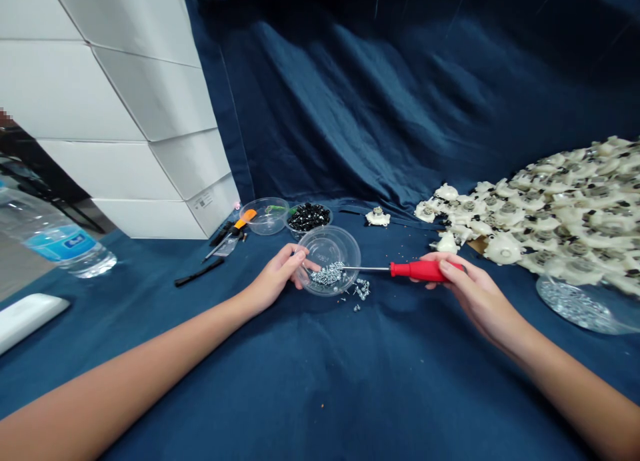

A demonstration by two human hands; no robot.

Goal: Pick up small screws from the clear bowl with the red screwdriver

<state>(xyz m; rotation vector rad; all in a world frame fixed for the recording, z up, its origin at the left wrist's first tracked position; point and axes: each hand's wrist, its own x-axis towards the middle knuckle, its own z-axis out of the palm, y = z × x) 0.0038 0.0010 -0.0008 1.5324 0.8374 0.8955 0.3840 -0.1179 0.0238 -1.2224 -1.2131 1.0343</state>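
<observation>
My left hand (285, 269) grips the left rim of a clear round plastic container (331, 241), which is tilted toward me. Small silver screws (327, 274) lie heaped at its lower side. In my right hand (463, 279) is a screwdriver (420, 270) with a red handle, held level and pointing left. Its metal shaft reaches over the container's right rim, and the tip is among the screws. A few loose screws (362, 288) lie on the blue cloth just right of the container.
Behind stand a tub of black parts (309, 217) and a clear lid (270, 225). An orange-handled tool (245, 219) lies left. Many cream plastic parts (545, 214) are piled right, near a clear dish of screws (575, 304). White boxes (165, 168) and a water bottle (65, 244) stand left.
</observation>
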